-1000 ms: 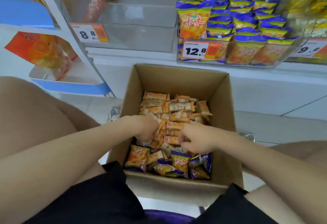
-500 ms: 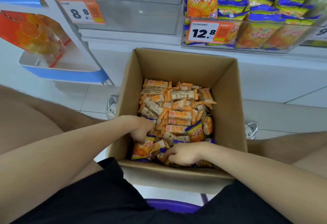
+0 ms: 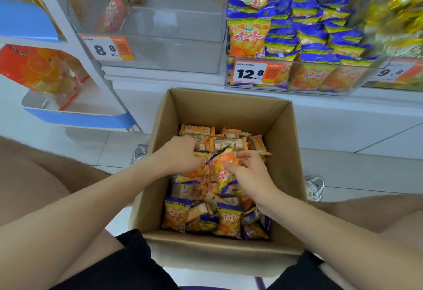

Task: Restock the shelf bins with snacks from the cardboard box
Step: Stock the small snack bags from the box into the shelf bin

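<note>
An open cardboard box (image 3: 290, 152) stands on the floor between my knees, filled with small orange-wrapped bars (image 3: 229, 144) at the far side and blue-and-orange snack packets (image 3: 176, 215) at the near side. Over its middle, my left hand (image 3: 180, 154) grips one blue-and-orange packet (image 3: 194, 170) and my right hand (image 3: 248, 170) grips another (image 3: 225, 168). Both packets are lifted above the pile. A clear shelf bin (image 3: 297, 88) marked 12.8, above right, holds several matching packets. The clear bin (image 3: 174, 54) marked 8.8 holds almost nothing.
A blue-edged side rack (image 3: 77, 118) with an orange bag (image 3: 39, 70) juts out at left. A bin with yellow packets (image 3: 393, 15) is at the far right. White shoes (image 3: 317, 186) rest on the tiled floor beside the box.
Both hands came up from the near end of the box to its middle, each now holding a blue-and-orange packet. The view tilted up toward the shelf.
</note>
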A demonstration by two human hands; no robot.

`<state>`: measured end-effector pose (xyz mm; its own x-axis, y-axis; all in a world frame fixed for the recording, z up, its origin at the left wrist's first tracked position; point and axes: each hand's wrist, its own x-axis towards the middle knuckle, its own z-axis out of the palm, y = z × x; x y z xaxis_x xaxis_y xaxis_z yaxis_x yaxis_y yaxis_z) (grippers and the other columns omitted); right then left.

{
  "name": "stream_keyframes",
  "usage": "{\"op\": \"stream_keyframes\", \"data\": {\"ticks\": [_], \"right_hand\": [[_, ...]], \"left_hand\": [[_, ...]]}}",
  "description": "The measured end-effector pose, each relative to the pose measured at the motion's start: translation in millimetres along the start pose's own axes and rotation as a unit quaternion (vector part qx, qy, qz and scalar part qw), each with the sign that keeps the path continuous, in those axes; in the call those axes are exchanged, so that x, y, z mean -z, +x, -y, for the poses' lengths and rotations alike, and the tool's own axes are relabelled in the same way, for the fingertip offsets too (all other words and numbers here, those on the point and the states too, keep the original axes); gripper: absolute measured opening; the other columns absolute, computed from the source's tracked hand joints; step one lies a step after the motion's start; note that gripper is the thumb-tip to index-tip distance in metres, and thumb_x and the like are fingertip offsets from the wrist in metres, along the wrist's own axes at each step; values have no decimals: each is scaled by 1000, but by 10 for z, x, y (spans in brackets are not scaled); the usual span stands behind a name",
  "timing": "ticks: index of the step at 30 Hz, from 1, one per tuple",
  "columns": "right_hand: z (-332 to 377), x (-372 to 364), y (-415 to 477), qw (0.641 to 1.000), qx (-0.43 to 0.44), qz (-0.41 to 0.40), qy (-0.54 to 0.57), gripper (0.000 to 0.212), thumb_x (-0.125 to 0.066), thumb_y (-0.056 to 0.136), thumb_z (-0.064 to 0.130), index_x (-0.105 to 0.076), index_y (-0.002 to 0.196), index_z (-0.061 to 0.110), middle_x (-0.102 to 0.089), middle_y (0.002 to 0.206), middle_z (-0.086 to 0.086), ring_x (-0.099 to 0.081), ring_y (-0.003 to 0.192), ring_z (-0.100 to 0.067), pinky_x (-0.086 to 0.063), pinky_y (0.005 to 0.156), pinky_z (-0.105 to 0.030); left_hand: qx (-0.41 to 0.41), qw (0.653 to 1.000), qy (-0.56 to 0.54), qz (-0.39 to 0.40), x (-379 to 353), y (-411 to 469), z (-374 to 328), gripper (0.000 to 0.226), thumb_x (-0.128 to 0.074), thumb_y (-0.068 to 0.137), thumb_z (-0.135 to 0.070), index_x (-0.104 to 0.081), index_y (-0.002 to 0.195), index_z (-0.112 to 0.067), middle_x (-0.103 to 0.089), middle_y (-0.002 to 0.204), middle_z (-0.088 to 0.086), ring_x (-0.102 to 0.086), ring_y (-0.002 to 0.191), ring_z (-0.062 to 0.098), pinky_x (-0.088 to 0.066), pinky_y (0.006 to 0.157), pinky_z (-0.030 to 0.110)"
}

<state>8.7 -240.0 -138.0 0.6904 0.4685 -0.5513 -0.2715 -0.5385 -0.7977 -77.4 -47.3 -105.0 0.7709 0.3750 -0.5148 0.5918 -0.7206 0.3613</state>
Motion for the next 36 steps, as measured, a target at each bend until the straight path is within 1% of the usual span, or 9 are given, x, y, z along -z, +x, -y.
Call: {"op": "stream_keyframes", "data": {"ticks": [6, 9, 13, 18, 23, 28, 31, 34, 36], "right_hand": [[342, 223, 11, 974, 24, -34, 222, 39, -72, 93, 41, -67, 130, 30, -76, 120, 0, -75, 108, -22, -59, 98, -49], [570, 311, -57, 973, 102, -13, 206, 30, -66, 103, 32, -65, 133, 30, -78, 112, 2, -76, 104, -17, -60, 95, -46], [778, 438, -83, 974, 187, -34, 124, 45, -70, 100, 34, -54, 142, 42, -75, 110, -1, -76, 97, -24, -64, 84, -53], [1010, 667, -132, 988, 149, -36, 5, 57, -80, 86, 29, -44, 131, 32, -62, 109, 3, -68, 80, -4, -55, 68, -29], [1081, 793, -153, 956, 215, -13, -201, 48, -87, 64, 34, -66, 107, 35, -74, 94, 13, -71, 81, -1, -63, 74, -31], [1095, 788, -92, 967, 240, -75, -39, 46, -84, 70, 49, -68, 113, 47, -77, 103, 14, -75, 93, -8, -62, 86, -47], [1153, 742, -113, 967, 210, -9, 141, 51, -87, 83, 40, -65, 127, 48, -78, 115, 1, -76, 105, -23, -60, 93, -50], [1245, 725, -166, 926, 136, 60, 346, 57, -77, 93, 24, -55, 145, 20, -75, 125, -10, -72, 118, -27, -54, 106, -47], [1335, 754, -286, 925, 118, 82, 352, 41, -67, 101, 26, -62, 136, 5, -75, 125, -14, -71, 119, -26, -50, 110, -46]], "left_hand": [[-33, 946, -294, -132, 455, -94, -188, 27, -76, 91, -38, -70, 117, -32, -70, 108, -17, -65, 99, 1, -51, 74, 17], [-42, 905, -406, -123, 504, -88, -297, 24, -79, 90, -32, -73, 113, -30, -74, 103, -12, -71, 100, 10, -60, 86, 34], [-36, 849, -518, -100, 562, -128, -419, 18, -75, 95, -24, -72, 112, -29, -77, 106, -1, -76, 97, 19, -63, 77, 38], [-62, 896, -371, -238, 568, -89, -414, 29, -66, 100, -31, -61, 128, -36, -72, 109, 0, -70, 85, 17, -59, 81, 32], [-262, 925, -124, -244, 585, -119, -444, 49, -57, 105, -31, -42, 149, -47, -45, 126, -7, -48, 114, -4, -37, 93, 6], [-295, 915, -158, -228, 583, -126, -467, 36, -58, 105, -32, -59, 140, -40, -54, 125, -14, -54, 120, 5, -48, 100, 26], [-275, 914, -227, -194, 663, -159, -489, 30, -61, 104, -36, -62, 132, -45, -64, 125, -14, -61, 120, 7, -56, 97, 38], [-257, 894, -312, -193, 792, -234, -594, 25, -62, 103, -32, -67, 125, -43, -75, 112, -9, -74, 99, 16, -62, 83, 47], [-255, 886, -329, -204, 876, -268, -662, 25, -64, 101, -32, -68, 123, -41, -77, 105, -4, -76, 88, 24, -62, 76, 51]]}}
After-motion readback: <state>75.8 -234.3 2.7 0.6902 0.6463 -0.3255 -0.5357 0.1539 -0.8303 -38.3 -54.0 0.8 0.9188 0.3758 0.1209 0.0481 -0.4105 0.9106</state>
